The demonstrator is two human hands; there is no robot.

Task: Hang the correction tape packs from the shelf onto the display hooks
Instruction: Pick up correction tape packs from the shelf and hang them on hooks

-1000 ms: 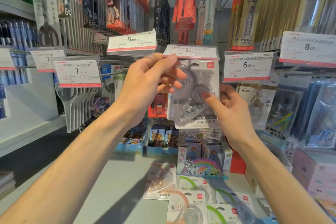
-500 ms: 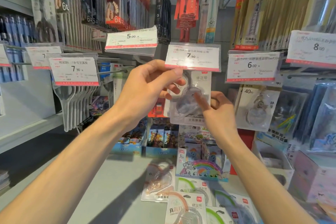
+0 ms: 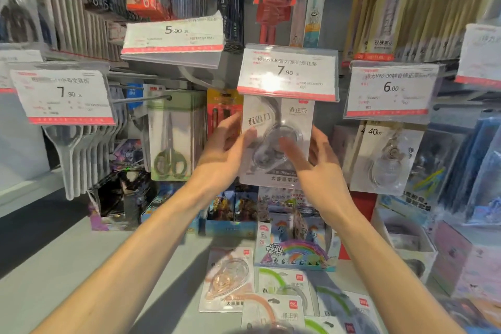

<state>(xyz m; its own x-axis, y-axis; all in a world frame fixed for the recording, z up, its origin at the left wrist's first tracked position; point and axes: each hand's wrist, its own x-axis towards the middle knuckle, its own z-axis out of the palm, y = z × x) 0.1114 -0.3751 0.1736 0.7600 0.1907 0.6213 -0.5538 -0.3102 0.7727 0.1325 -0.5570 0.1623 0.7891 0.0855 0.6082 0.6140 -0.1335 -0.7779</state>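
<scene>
A clear grey correction tape pack (image 3: 279, 116) hangs upright just below the 7.90 price tag (image 3: 287, 73); the hook itself is hidden behind the tag. My left hand (image 3: 225, 149) pinches the pack's left edge, thumb on the front and fingers behind. On the other side, my right hand (image 3: 320, 163) has loosely spread fingers touching the pack's right edge and lower front, blurred by motion. Several more correction tape packs lie flat on the shelf below, among them a pink one (image 3: 227, 279) and a green one (image 3: 282, 282).
A scissors pack (image 3: 169, 141) hangs to the left, and another tape pack (image 3: 385, 160) hangs under the 6.00 tag (image 3: 390, 89) to the right. A rainbow-printed box (image 3: 298, 252) and small cartons stand on the grey shelf (image 3: 135, 266) behind the loose packs.
The pack went from in front of the 7.90 tag to hanging beneath it. Both hands dropped from its top and front to its sides, and the view moved closer.
</scene>
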